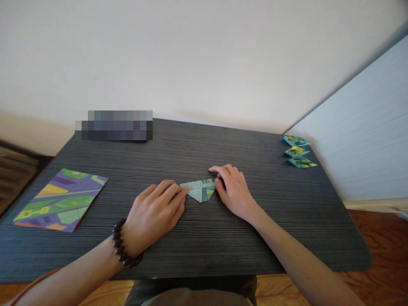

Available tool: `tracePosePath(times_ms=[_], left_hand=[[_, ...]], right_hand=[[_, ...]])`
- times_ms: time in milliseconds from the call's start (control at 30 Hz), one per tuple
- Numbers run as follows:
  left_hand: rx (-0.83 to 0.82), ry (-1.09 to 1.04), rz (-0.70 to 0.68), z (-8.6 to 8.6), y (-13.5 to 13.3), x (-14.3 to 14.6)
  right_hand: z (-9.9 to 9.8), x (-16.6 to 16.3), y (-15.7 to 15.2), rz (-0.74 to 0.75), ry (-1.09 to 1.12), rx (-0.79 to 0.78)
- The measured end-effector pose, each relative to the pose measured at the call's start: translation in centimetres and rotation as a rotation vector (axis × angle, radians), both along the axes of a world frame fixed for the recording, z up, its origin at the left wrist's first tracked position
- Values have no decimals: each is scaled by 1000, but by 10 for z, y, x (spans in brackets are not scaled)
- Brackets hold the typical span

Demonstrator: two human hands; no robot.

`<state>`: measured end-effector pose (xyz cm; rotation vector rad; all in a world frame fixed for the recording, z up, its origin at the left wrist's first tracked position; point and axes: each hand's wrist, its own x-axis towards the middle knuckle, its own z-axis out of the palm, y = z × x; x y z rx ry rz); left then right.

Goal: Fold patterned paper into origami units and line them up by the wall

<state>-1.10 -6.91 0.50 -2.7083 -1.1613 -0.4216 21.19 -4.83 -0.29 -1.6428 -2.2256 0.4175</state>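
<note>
A small folded paper (200, 190), pale green with a patterned teal and yellow patch, lies on the dark table in front of me. Its long straight edge faces away and a blunt point faces me. My left hand (159, 204), with a beaded bracelet at the wrist, presses its closed fingers on the paper's left corner. At the right corner, my right hand (234, 189) grips the paper near the thumb, its index finger reaching out past it. The fingertips partly cover both corners.
The dark grained table (178, 148) meets a white wall at the back. Colourful patterned paper sheets (60, 202) lie at the left. Three folded paper pieces (297, 151) stand in a row at the right edge. A blurred-out object (116, 126) sits at the back left.
</note>
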Motion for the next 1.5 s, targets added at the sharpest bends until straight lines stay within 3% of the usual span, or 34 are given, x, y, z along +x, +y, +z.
tracePosePath(times_ms=[200,300,467,733,1500], left_hand=[[-119,-74,18,1,8,2],[-273,-141,128,1,26,9],[-337,-222,256,-2,51,27],[-378,-226,221,-1,50,34],[-668,-235,81,5,60,5]], right_hand=[[-3,1,0,10,5,14],[-5,0,0,-5,-9,27],[-8,-3,0,-35,-40,62],[-6,-6,-2,-54,-44,79],[-3,-8,-1,-51,-91,32]])
